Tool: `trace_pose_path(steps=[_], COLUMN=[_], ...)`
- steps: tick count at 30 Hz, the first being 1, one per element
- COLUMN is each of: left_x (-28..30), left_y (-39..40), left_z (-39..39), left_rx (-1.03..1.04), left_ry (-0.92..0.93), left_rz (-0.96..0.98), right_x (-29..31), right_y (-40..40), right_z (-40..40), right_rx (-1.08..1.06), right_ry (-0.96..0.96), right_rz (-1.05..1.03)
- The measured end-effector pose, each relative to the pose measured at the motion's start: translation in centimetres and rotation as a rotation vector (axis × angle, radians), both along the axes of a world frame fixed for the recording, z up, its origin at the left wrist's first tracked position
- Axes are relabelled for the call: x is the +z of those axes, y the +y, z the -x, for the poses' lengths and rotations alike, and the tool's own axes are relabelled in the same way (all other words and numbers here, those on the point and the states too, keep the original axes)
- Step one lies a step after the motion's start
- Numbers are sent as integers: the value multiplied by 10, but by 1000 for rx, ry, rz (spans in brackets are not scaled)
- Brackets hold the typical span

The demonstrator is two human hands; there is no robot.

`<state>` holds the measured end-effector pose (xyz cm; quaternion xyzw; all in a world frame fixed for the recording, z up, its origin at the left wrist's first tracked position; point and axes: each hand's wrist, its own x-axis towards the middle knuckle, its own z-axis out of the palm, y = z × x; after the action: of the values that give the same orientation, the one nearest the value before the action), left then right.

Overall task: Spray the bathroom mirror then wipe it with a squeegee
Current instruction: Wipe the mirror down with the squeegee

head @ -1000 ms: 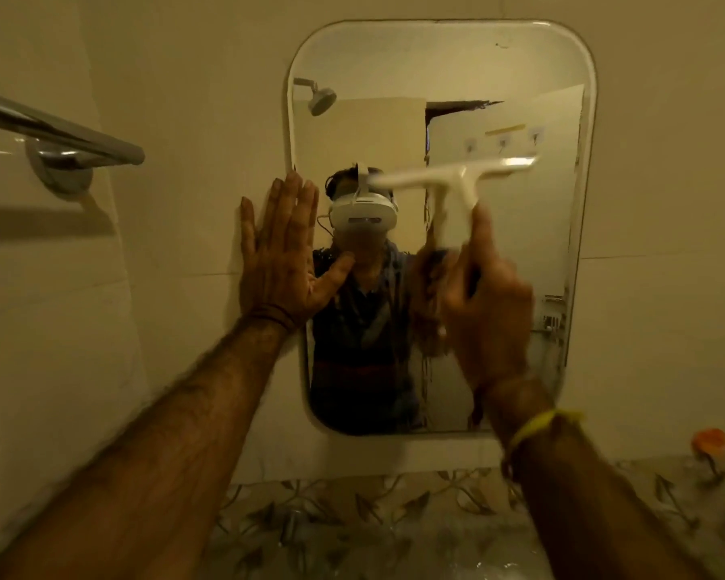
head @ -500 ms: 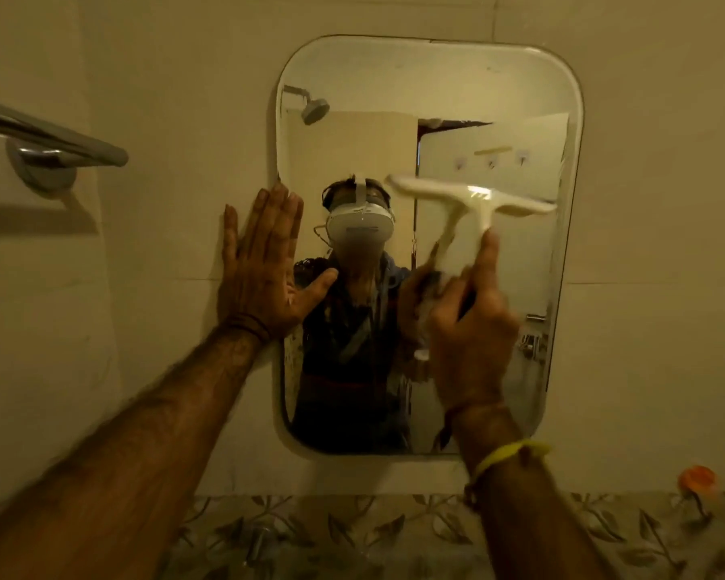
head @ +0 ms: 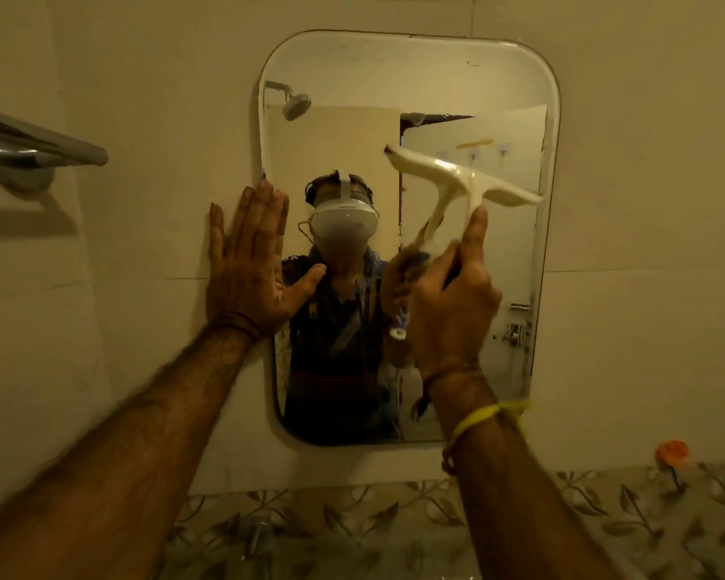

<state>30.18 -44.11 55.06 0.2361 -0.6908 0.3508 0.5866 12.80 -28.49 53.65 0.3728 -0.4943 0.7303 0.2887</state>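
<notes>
You are in the wiping step, by the look of it: no spray bottle shows, and the tool is already on the glass.

The cream tiled wall (head: 645, 203) fills the frame, with a band of leaf-patterned tiles (head: 603, 517) along the bottom edge. At centre hangs the tall rounded-corner bathroom mirror with a white frame (head: 344, 69); its lower right part looks streaked or wet, though the blur makes that hard to judge. At the upper left a chrome towel bar (head: 38, 140) juts from the wall.

Your left hand (head: 251, 265) lies flat with fingers spread, palm on the wall at the mirror's left edge and thumb reaching over the glass; it holds nothing and seems to be bracing you.

Your right hand (head: 448, 303), right of centre, is wrapped tight around the handle of the white plastic T-shaped squeegee (head: 461, 177), index finger stretched up along the stem. The blade sits in the mirror's upper right area, tilted so its left end is higher than its right end, which is close to the right frame edge.

At the far lower right a small orange object (head: 672, 450) sits on the wall; you cannot tell what it is.

Next, you probably need to level the blade, keep it pressed evenly against the glass, and draw it straight down over the right strip, then overlap toward the centre.
</notes>
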Motion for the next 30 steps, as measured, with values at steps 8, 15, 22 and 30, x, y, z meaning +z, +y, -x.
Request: trace_pose_path(steps=[8, 15, 22, 30], left_x=[0, 0, -1, 0], left_y=[-3, -1, -9, -3], left_z=[-3, -2, -4, -5], left_rx=[-9, -33, -135, -336], left_ry=[1, 7, 42, 161], left_rz=[12, -23, 0, -56], right_x=[-73, -5, -67, -11], right_y=[7, -3, 6, -19], right_z=[-26, -23, -50, -64], right_rx=[-9, -41, -55, -110], right_ry=[62, 67, 285, 394], right_rz=[-105, -61, -293, -271])
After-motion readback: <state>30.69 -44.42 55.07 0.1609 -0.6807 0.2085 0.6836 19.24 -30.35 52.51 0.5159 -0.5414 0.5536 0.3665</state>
